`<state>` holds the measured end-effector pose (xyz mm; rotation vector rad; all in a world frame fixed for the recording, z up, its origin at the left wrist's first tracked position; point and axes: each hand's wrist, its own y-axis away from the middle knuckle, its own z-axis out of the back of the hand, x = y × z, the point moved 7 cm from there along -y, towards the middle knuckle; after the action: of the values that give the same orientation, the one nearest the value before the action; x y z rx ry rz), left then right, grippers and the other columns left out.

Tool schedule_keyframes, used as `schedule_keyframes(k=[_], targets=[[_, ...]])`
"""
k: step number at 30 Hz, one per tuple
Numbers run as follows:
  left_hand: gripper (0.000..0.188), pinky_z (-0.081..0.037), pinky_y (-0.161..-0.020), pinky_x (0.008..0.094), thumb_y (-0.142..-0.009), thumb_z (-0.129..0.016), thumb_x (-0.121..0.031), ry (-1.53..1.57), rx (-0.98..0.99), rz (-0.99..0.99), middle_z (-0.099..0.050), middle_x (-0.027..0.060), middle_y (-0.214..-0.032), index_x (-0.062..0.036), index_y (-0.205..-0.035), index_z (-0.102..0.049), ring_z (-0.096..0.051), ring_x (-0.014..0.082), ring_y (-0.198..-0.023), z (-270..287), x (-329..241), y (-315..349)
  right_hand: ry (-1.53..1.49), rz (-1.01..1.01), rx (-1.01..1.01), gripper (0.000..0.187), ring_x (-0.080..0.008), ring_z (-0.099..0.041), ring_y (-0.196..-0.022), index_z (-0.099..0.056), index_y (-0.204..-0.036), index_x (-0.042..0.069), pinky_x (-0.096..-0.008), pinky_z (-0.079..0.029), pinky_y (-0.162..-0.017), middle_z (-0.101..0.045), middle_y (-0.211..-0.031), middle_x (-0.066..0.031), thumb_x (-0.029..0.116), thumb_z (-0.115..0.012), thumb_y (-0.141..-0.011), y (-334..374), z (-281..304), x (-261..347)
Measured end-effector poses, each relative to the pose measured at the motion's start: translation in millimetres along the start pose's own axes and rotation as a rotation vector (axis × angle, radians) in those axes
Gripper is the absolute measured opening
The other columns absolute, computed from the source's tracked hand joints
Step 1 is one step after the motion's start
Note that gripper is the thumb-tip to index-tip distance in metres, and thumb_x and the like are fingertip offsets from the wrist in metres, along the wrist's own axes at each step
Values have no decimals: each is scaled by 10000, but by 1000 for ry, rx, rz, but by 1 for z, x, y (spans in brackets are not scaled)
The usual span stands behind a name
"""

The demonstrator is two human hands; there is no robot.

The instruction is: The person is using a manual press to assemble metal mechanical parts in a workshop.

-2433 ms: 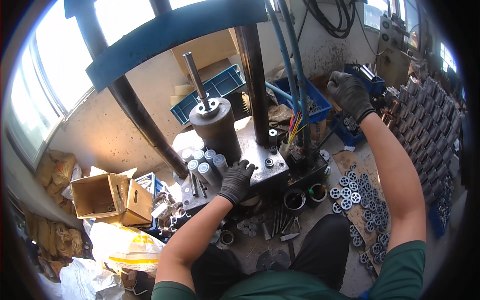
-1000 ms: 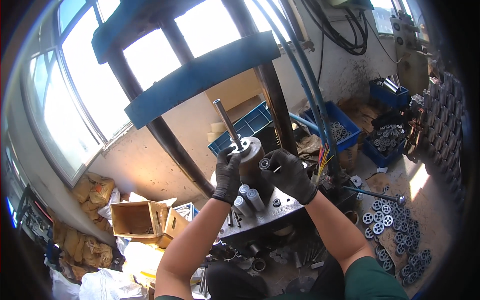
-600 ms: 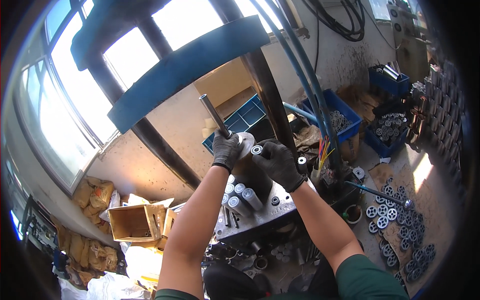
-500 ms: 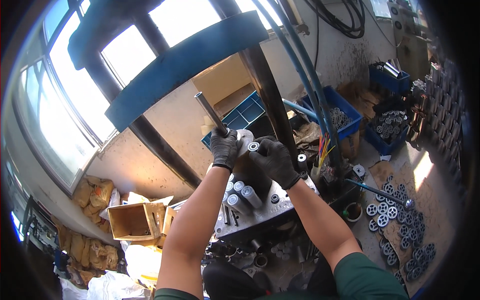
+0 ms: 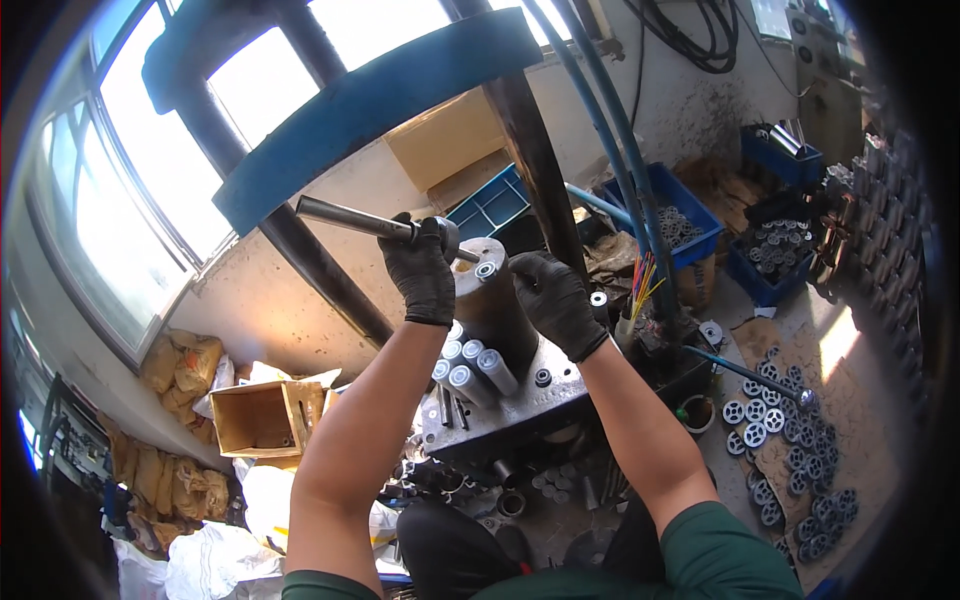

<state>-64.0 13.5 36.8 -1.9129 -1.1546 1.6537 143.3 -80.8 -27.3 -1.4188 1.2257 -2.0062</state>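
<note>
My left hand (image 5: 420, 270), in a black glove, is closed around a tilted metal rod (image 5: 345, 216). A thick collar (image 5: 448, 238) sits on it beyond my fingers, and a thinner tip points over the top of an upright dark steel cylinder (image 5: 490, 312). A small ring-shaped bearing (image 5: 486, 271) lies at the cylinder's near rim, close to that tip. Just right of it, apart from the bearing, my gloved right hand (image 5: 555, 300) has its fingers curled together with nothing visible in them. Several grey tubes (image 5: 470, 378) stand on the metal base plate (image 5: 525, 402) before the cylinder.
A blue press frame (image 5: 380, 110) with dark columns (image 5: 540, 160) surrounds the work. Blue bins (image 5: 690, 235) of metal parts stand at the right, with spoked wheels (image 5: 765, 415) on the floor. At the left is an open wooden box (image 5: 262, 418).
My left hand has tipped the rod from steep to nearly level, bringing its thin tip over the cylinder. My right hand has let go of the bearing, now at the cylinder's rim, and moved right.
</note>
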Motion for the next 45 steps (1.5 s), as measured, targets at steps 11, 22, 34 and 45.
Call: schedule_keyframes(k=[11,22,34,45], targets=[[322,-533,-749,300,-903,-746,-10,-37,24,143,-538,30,-913,-45,-1101,-494,-577,138,-779,-22,-4,17,28,55,172,53,-350,-719,-841,-659,-979,17,-407,-572,-752,-701,-887,-162,-14,-632,-947,11,131,102],[302,-562,-699,256,-922,-708,42,-151,69,59,-505,14,-906,-55,-1106,-489,-580,113,-780,-29,31,-7,1017,-108,664,75,-392,-684,-803,-665,-898,61,-509,-538,-743,-675,-808,-169,112,-712,-869,101,275,135],[327,-522,-539,313,-942,-633,128,-87,173,19,-437,8,-797,-116,-1012,-427,-518,126,-645,-40,31,-14,844,177,-49,82,-365,-727,-871,-697,-1012,39,-424,-585,-794,-722,-964,-177,60,-674,-937,-31,250,77],[295,-612,-581,342,-961,-649,64,-76,378,213,-499,36,-837,-125,-1014,-427,-597,158,-718,-59,1,-16,969,52,93,150,-390,-724,-926,-709,-1011,31,-442,-582,-838,-731,-993,-206,127,-602,-968,-63,237,39]])
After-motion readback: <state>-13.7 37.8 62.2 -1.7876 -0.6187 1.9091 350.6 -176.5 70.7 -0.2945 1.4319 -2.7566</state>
